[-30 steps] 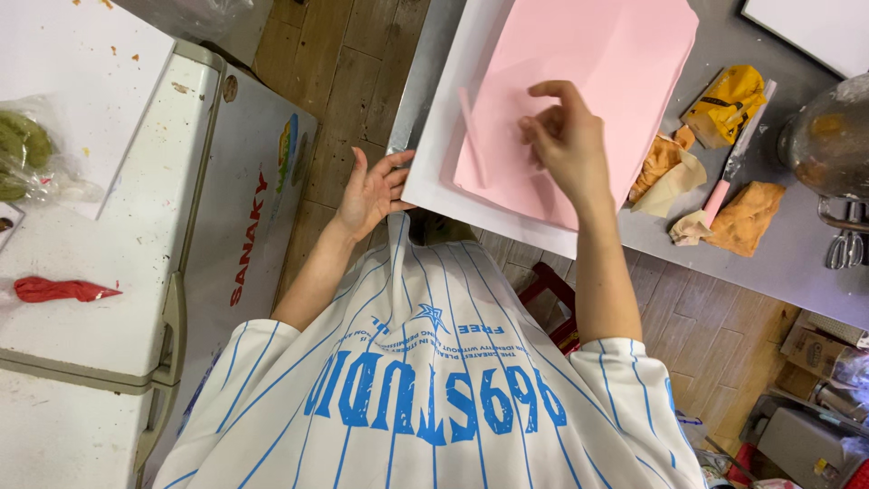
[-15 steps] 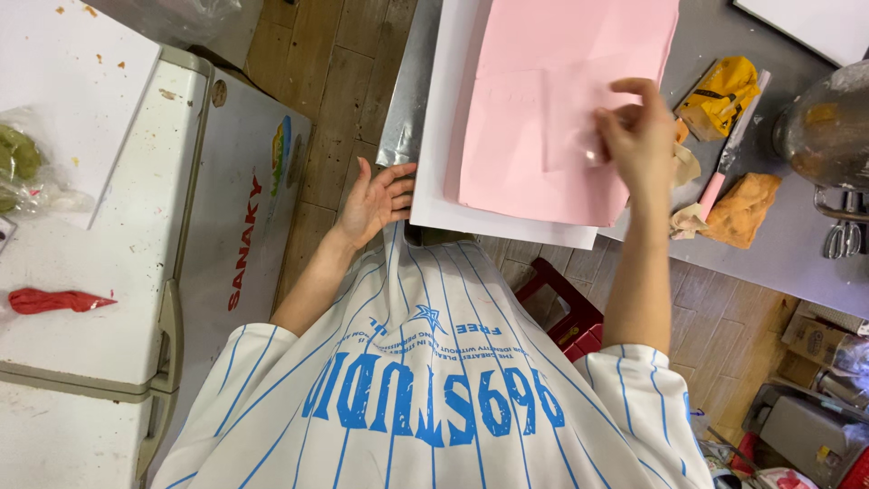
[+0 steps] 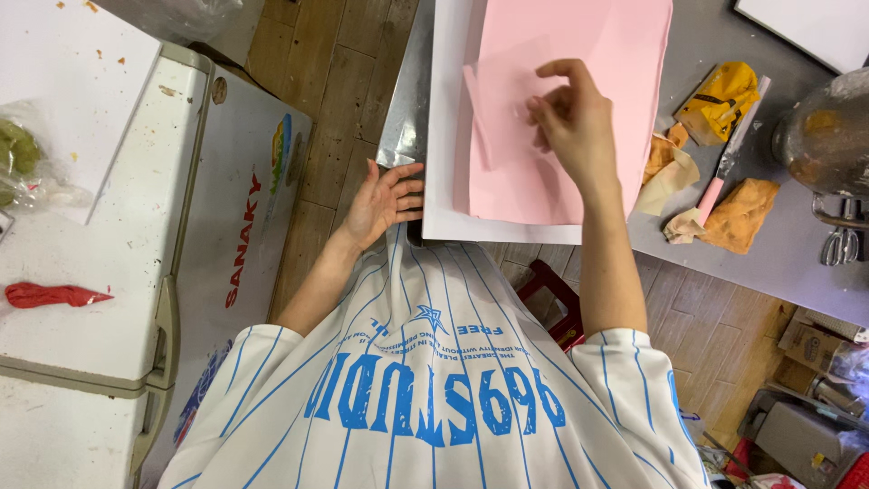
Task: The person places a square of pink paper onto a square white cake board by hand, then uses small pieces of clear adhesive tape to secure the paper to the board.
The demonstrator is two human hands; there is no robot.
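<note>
A large pink paper sheet (image 3: 579, 54) lies on a white sheet (image 3: 448, 136) on the grey metal table (image 3: 724, 244). My right hand (image 3: 570, 122) hovers over the pink sheet with its fingers curled, pinching a smaller, thin pink piece (image 3: 493, 109) that lies partly lifted on top. My left hand (image 3: 385, 199) rests flat with spread fingers at the table's near corner, touching the white sheet's lower left edge. It holds nothing. My striped white and blue shirt (image 3: 425, 389) fills the lower view.
A white chest freezer (image 3: 226, 199) stands at the left, with a red object (image 3: 50, 294) and a bag of greens (image 3: 18, 154) beyond it. Right of the paper lie a yellow packet (image 3: 720, 100), a pink-handled knife (image 3: 724, 167), crumpled brown wrappers (image 3: 742, 213) and a metal pot (image 3: 828, 136). A red stool (image 3: 552, 294) stands under the table.
My right hand has moved left across the pink sheet, drawing the small pink piece with it. My left hand has stayed at the table corner.
</note>
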